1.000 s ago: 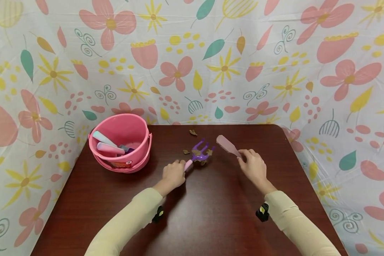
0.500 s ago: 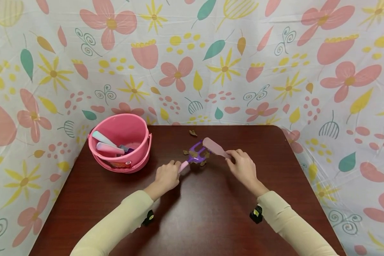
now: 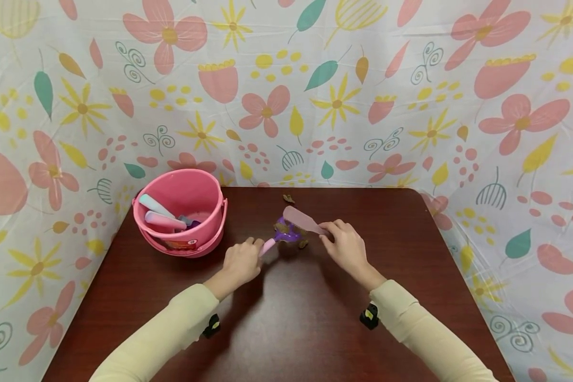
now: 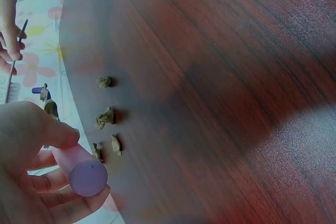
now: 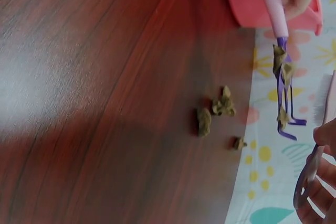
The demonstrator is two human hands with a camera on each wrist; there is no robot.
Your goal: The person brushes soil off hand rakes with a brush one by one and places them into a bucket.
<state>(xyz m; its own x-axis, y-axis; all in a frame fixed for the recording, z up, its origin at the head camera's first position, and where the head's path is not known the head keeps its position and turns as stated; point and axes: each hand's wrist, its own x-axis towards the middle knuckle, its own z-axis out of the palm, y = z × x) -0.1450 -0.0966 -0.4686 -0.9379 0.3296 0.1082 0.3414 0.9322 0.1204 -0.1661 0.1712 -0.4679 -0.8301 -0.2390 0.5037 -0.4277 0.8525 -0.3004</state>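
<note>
My left hand (image 3: 241, 262) grips the pink handle of a small purple toy garden fork (image 3: 286, 234). Brown, crumpled dry leaves (image 5: 285, 73) lie on its tines, which are raised off the table in the right wrist view. In my right hand (image 3: 346, 246) is a flat pink brush (image 3: 302, 219), held by its handle with the bristles facing the fork. From the head view the brush covers part of the tines; whether the bristles touch the leaves I cannot tell. More dry leaf pieces (image 4: 105, 117) lie loose on the tabletop below the fork.
A pink bucket (image 3: 186, 185) stands at the table's back left, with several handled tools (image 3: 166, 220) inside. One leaf piece (image 3: 288, 199) lies near the back edge of the dark wooden table (image 3: 296, 329). A floral curtain (image 3: 286, 69) hangs behind.
Both hands have moved left, the fork drawing back slightly toward the bucket side. The brush has travelled from the fork's right to over its tines.
</note>
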